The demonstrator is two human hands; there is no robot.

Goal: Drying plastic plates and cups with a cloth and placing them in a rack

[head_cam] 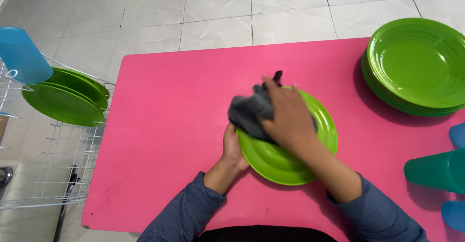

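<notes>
The plate point(290, 162) in front of me is bright green, round and glossy, with a raised rim and a shallow well. It lies flat on the pink table point(169, 125), near the front edge and about midway between the left and right edges. Being round, it has no long axis; its open face points straight up at me.

My left hand point(233, 150) grips the plate's left rim, fingers curled under the edge and thumb on top. My right hand point(286, 113) is clenched over a dark grey cloth point(247, 113), pressing it down on the upper left part of the plate. The cloth is crumpled and blurred, bunched under my fingers point(271, 89), with a loose corner sticking out past my fingertips toward the far edge of the table.

A stack of green plates point(416, 67) sits at the far right corner. A green cup point(436, 170) lies on its side by the right edge, with blue cups point(457, 135) just beside it. Off the left edge stands a white wire rack point(63, 174) holding upright green plates point(65, 99) and a blue cup point(22, 55).
</notes>
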